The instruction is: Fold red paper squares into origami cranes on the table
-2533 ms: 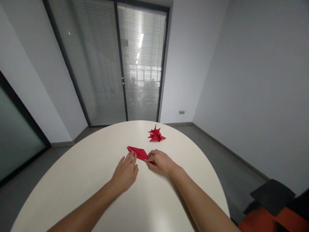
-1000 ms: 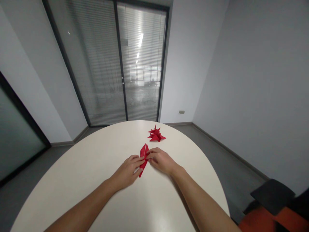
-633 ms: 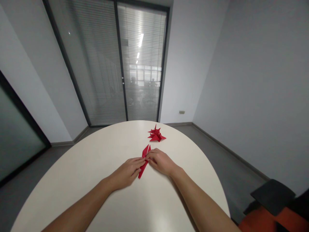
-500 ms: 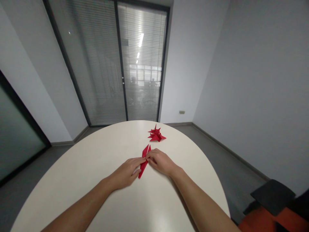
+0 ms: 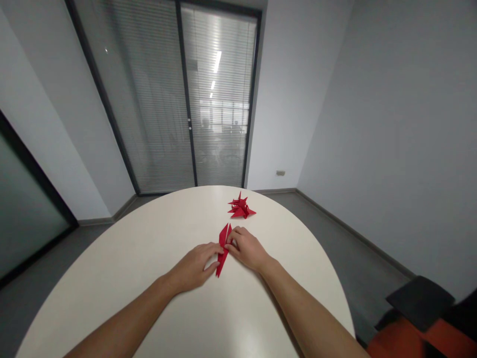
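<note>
A narrow folded piece of red paper [image 5: 223, 248] lies on the round white table [image 5: 149, 258], pointing away from me. My left hand [image 5: 196, 266] rests on its left side, fingers together and pressing the paper down. My right hand [image 5: 248, 248] is curled on the right side, its fingertips pinching a flap near the upper end. Further back on the table sits a small pile of finished red paper shapes [image 5: 240, 208], untouched.
The table's far edge curves round just behind the pile. Beyond it are grey floor, grey walls and glass doors with blinds [image 5: 194, 99]. A dark and orange chair [image 5: 425, 318] stands at the lower right.
The red paper has been turned from lying sideways to pointing away from me. Both hands have closed in on it, and the right fingers have shifted slightly up the flap.
</note>
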Demonstrator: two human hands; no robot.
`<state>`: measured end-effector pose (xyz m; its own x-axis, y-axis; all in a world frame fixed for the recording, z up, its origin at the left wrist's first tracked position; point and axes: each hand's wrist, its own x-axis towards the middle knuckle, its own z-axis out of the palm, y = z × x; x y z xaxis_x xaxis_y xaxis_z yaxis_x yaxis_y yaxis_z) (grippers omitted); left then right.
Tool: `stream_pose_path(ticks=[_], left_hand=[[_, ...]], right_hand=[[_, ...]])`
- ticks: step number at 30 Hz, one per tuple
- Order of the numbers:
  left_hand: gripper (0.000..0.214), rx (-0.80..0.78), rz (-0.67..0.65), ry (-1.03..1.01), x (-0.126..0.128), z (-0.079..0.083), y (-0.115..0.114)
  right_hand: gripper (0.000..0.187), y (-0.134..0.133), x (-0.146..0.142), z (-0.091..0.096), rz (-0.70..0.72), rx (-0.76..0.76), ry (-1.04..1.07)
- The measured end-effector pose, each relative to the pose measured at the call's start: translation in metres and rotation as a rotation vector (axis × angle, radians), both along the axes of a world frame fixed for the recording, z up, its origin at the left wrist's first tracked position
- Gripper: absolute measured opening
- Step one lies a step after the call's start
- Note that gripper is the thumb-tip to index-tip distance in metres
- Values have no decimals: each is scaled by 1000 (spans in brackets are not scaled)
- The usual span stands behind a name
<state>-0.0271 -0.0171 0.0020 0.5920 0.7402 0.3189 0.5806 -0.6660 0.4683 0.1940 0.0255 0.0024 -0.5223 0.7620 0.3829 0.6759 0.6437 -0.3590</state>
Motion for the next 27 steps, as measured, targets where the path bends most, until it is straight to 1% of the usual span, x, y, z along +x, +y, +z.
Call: stream_pose_path(ticks=[2, 6, 12, 16, 19, 23, 27], left_hand=[[29, 5, 1, 11, 0, 0, 0], [36, 41, -4, 47, 0, 0, 0], [35, 107, -73, 96, 0, 2, 0], [38, 70, -25, 37, 1, 1, 0], [40, 54, 7, -7, 1, -3, 1], [40, 79, -6, -17, 0, -11, 5], [42, 97, -24, 9, -2, -17, 8]], right_hand=[[12, 0, 0, 0, 7, -5, -5], [10, 0, 1, 1, 33, -27, -8], [8, 1, 4, 2, 64, -38, 9], [10, 0, 5, 1, 80, -19, 7], [21, -1, 6, 2, 97, -22, -8], [40, -3, 7, 2, 113, -27, -27], [51, -4, 8, 2, 133, -35, -40]])
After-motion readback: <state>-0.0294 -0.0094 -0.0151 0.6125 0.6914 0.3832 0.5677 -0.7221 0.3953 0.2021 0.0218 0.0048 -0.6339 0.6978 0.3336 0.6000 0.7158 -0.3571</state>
